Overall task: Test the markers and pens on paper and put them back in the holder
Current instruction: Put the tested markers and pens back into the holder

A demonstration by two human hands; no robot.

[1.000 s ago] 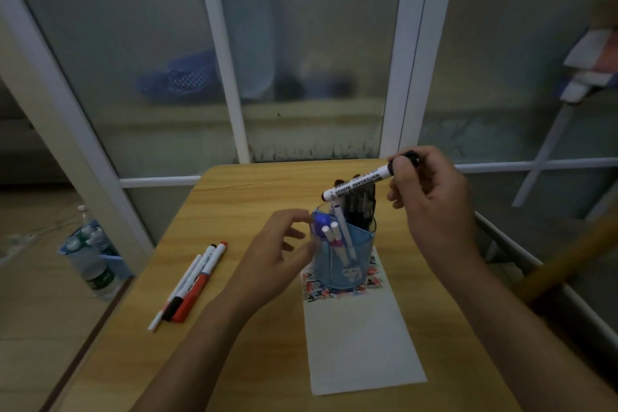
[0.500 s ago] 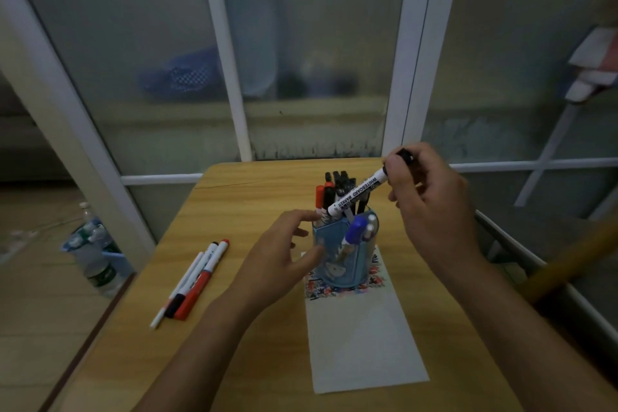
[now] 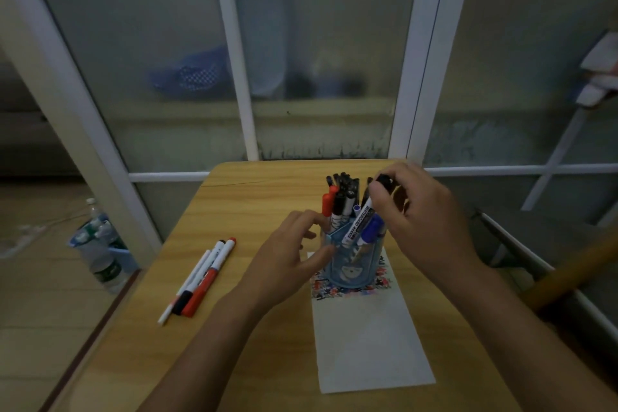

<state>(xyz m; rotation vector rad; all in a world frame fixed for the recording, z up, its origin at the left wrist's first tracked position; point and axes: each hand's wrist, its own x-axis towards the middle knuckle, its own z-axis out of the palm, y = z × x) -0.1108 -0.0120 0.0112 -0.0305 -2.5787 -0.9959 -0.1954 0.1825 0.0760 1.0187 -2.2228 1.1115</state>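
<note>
Wooden table: right-hand fingers pinch whiteboard marker top.

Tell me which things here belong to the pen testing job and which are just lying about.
Part of the job:
whiteboard marker, pinched by the right hand
blue holder, touched by the left hand
paper
three pens on the table

Lying about:
water bottles on the floor
</note>
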